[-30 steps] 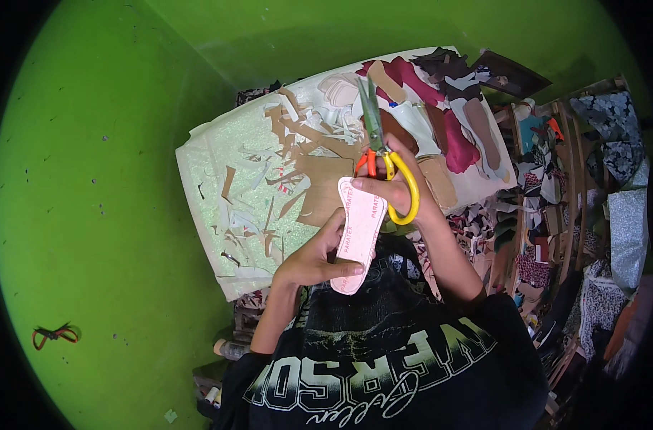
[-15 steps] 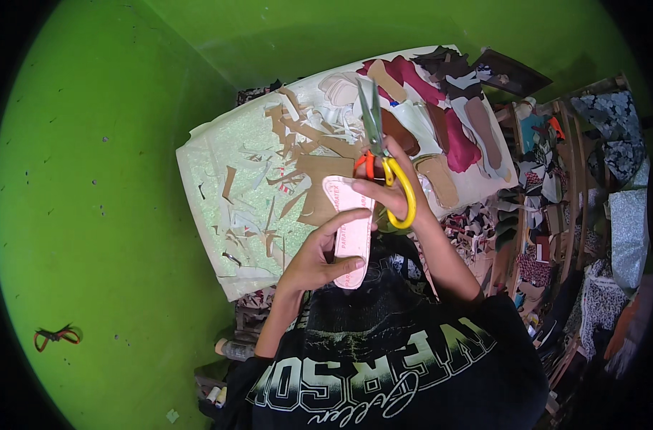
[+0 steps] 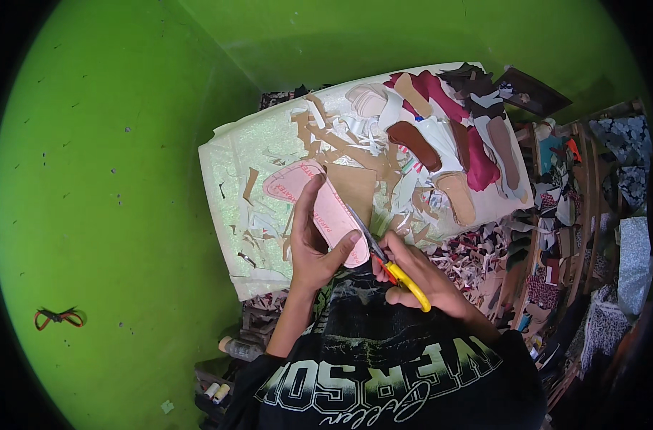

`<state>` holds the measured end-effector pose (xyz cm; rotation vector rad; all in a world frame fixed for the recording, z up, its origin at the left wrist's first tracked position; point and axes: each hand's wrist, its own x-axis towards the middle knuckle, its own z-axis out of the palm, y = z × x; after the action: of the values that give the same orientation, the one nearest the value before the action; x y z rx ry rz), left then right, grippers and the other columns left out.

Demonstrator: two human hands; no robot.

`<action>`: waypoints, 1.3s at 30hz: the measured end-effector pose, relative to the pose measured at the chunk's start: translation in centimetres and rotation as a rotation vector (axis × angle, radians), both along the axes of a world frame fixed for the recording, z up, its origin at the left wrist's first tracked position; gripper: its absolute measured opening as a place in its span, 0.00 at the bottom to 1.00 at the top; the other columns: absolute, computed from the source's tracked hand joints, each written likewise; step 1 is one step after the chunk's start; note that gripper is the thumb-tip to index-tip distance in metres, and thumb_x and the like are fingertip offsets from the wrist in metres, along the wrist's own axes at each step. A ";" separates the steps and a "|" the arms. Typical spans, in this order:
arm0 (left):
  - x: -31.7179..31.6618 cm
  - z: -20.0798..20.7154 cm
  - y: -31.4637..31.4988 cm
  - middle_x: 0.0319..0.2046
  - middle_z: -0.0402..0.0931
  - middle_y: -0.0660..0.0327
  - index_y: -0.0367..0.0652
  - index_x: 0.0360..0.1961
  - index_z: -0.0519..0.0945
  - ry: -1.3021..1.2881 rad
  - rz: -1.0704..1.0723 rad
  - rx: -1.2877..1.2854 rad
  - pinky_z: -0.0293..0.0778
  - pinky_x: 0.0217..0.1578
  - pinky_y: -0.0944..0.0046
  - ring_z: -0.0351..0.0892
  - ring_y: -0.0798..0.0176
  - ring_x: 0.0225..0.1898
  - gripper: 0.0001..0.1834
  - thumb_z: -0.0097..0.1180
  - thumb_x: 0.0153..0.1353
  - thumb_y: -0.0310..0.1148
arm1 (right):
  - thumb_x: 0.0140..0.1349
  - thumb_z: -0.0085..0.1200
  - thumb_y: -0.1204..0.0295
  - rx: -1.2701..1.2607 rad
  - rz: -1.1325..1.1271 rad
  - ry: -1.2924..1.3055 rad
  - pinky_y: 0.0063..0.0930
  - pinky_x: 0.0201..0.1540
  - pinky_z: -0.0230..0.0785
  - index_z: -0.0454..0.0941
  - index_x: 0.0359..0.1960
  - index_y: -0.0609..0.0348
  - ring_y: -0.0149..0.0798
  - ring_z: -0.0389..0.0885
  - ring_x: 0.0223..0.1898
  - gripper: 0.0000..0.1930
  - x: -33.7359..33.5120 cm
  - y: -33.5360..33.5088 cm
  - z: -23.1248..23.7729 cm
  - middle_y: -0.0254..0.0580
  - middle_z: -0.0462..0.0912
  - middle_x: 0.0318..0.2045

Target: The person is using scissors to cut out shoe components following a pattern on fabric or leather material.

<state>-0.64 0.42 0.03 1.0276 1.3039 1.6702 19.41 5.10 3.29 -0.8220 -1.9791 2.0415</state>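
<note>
A pale pink shoe insole (image 3: 335,219) with red print is held up in my left hand (image 3: 313,252), thumb on its face near the narrow end. My right hand (image 3: 421,278) grips scissors (image 3: 409,288) with a yellow handle loop and an orange-red one. The blades lie along the insole's right edge, pointing up and away from me; whether they are parted is hard to see. Beyond the insole lies a flat brown sheet (image 3: 355,188) on the table (image 3: 222,159).
Brown and white offcuts (image 3: 341,147) litter the table. Cut insole shapes, such as a dark brown one (image 3: 414,145) and a magenta pile (image 3: 482,161), lie at its right. Shelves with fabric (image 3: 555,215) stand on the right; a green wall (image 3: 111,236) rises on the left.
The scissors have swung from pointing up beside the insole down to its right edge. My right hand has let go of the insole, which my left hand has turned and moved left.
</note>
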 end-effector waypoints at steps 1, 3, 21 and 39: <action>0.1 0.1 0.2 0.69 0.57 0.45 0.31 0.70 0.55 0.013 0.006 -0.003 0.50 0.70 0.54 0.56 0.52 0.71 0.52 0.72 0.46 0.26 | 0.44 0.56 0.79 0.049 0.007 -0.009 0.29 0.42 0.67 0.58 0.45 0.61 0.36 0.71 0.36 0.25 0.0 -0.1 0.3 0.43 0.71 0.36; 0.2 0.3 0.4 0.69 0.57 0.45 0.31 0.70 0.56 0.050 0.003 -0.009 0.49 0.70 0.54 0.55 0.51 0.71 0.52 0.72 0.46 0.26 | 0.46 0.56 0.79 0.025 -0.004 -0.015 0.30 0.42 0.66 0.59 0.45 0.60 0.36 0.71 0.35 0.25 0.1 -0.1 0.3 0.42 0.70 0.35; 0.7 0.7 0.4 0.70 0.54 0.46 0.32 0.71 0.53 0.051 0.004 0.002 0.48 0.70 0.56 0.52 0.54 0.72 0.50 0.69 0.50 0.22 | 0.53 0.68 0.68 0.217 0.004 -0.218 0.44 0.41 0.67 0.60 0.47 0.61 0.56 0.75 0.36 0.28 0.0 -0.1 -0.2 0.50 0.76 0.30; 2.0 -0.4 0.0 0.68 0.58 0.53 0.35 0.73 0.48 -0.308 -0.137 -0.028 0.61 0.65 0.59 0.62 0.58 0.66 0.51 0.68 0.53 0.22 | 0.54 0.70 0.66 0.395 -0.219 -0.069 0.46 0.30 0.67 0.62 0.45 0.66 0.61 0.75 0.26 0.29 -1.0 -0.9 -2.3 0.53 0.75 0.27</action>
<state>1.37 0.45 -0.32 0.7875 1.0298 1.6259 18.45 4.17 0.99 -0.9736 -2.1201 1.4560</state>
